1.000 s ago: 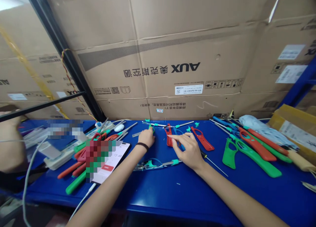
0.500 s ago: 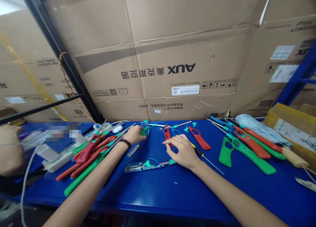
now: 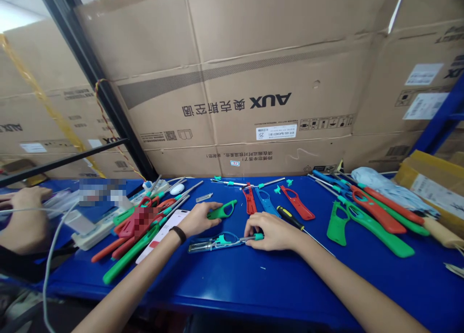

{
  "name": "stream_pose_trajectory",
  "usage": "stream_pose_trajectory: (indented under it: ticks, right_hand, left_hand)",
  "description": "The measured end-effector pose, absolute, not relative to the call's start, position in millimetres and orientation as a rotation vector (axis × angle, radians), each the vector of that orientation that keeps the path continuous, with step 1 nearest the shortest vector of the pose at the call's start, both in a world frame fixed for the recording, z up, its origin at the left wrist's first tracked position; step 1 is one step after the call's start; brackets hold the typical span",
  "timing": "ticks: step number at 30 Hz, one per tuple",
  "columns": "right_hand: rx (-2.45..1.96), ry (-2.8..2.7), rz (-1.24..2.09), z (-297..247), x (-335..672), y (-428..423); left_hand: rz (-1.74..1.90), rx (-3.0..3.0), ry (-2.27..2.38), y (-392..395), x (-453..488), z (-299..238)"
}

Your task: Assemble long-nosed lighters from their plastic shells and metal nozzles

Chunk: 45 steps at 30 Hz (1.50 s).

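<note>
The person works at a blue workbench (image 3: 232, 287) with both bare hands low in the middle of it; the left hand (image 3: 197, 219), a black wristband (image 3: 178, 234) on its wrist, is closed narrowly round one end of a green plastic loop handle (image 3: 223, 209); the right hand (image 3: 273, 231) is curled, its fingertips (image 3: 250, 222) resting on a clear instrument with teal fittings (image 3: 217, 243); that one instrument lies flat on the bench, between the hands and just below the green handle.

Beside the right hand lies one yellow-and-black screwdriver (image 3: 290, 218), its steel shaft slanting away to the right; further back stand two red handles (image 3: 249, 201) and one blue handle (image 3: 266, 202), with steel rods (image 3: 250, 183) along the far edge.

To the right lies a heap of at least two green handles (image 3: 369, 229) and two red handles (image 3: 377, 217); to the left, a denser heap of red, orange and green handles (image 3: 132, 255) sits by a white power strip (image 3: 92, 236) and a white computer mouse (image 3: 177, 189); a phone (image 3: 163, 238) lies partly under the left forearm; another person's hand (image 3: 29, 197) shows at the far left edge; stacked AUX cardboard boxes (image 3: 235, 81) fill the background.
</note>
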State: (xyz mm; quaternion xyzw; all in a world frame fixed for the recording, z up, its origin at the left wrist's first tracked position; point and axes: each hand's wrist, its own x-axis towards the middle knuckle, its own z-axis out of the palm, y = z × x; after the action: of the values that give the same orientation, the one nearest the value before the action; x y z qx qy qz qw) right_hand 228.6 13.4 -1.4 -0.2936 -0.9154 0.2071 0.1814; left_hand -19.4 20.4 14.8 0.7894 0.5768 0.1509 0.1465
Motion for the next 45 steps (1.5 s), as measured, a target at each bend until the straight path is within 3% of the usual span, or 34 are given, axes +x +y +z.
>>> stream_pose_trajectory:
  ticks: [11, 21, 45]
  right_hand:
    - [-0.805, -2.59, 0.609, -1.2, 232.3, 17.3]
    - [-0.813, -2.588, 0.638, -0.5, 235.4, 18.5]
    - [-0.841, -2.546, 0.907, -3.1, 232.8, 18.6]
  left_hand:
    - [0.52, 2.511, 1.646, 0.1, -29.3, 5.6]
    - [0.666, 2.555, 1.302, -49.4, 4.4, -14.7]
    - [0.871, 2.438, 1.272, -46.5, 3.1, -27.3]
